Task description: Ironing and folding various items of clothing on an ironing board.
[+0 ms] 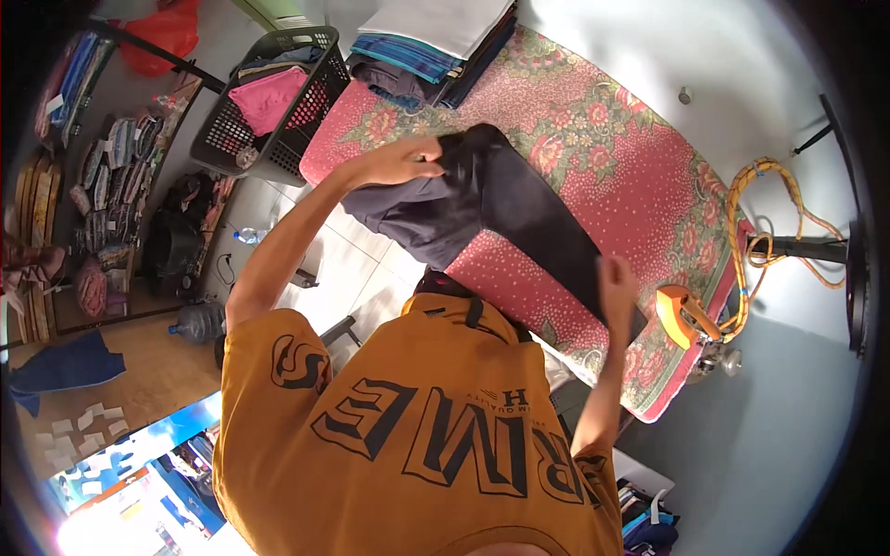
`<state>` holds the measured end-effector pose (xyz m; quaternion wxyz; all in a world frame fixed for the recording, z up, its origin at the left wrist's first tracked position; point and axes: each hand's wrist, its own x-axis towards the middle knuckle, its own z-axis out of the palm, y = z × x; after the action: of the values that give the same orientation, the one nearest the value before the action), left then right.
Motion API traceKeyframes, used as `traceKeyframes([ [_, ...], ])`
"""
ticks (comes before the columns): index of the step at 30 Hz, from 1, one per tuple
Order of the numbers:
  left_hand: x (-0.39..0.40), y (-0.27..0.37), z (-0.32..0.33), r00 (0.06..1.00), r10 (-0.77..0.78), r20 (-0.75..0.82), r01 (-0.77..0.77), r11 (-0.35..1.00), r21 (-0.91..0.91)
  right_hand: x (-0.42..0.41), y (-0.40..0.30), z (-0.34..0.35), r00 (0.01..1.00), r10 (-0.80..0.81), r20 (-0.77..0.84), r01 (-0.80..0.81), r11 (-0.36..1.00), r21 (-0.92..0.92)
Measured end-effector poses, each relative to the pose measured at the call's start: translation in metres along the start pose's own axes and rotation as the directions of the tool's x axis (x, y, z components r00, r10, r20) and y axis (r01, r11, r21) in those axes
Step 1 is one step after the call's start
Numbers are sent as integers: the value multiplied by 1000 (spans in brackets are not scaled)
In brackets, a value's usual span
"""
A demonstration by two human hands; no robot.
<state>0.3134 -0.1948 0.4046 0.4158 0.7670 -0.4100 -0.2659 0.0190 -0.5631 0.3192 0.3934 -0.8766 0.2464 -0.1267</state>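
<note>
A pair of dark trousers [539, 222] lies across an ironing table with a red floral cover [626, 184]. One leg is stretched flat toward the right, and the bunched part hangs over the near edge on the left. My left hand [410, 163] grips the gathered dark cloth at the upper left. Over the far end of the flat leg is my right hand [617, 285], blurred, with its fingers bent. Whether it pinches the cloth or only touches it cannot be seen. An orange iron [674, 316] rests on the cover right of that hand.
A stack of folded clothes [417, 52] stands at the table's far left corner. Beside the table is a dark plastic basket [278, 156] of clothes. The iron's yellow cord [733, 208] loops by a black stand [799, 248]. A plastic bottle [250, 236] lies on the floor.
</note>
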Motion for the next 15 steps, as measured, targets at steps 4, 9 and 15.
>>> traceKeyframes([
  [4,1,89,-16,1000,-11,-20,7,985,-175,-15,-116,112,863,-283,419,-13,816,578],
  [9,-31,104,-25,963,-83,-257,-7,944,-329,-12,-211,162,774,-453,442,-66,637,768],
  [15,-109,113,-73,614,-190,-766,-224,888,-401,-13,-265,152,807,-520,280,-4,468,884],
])
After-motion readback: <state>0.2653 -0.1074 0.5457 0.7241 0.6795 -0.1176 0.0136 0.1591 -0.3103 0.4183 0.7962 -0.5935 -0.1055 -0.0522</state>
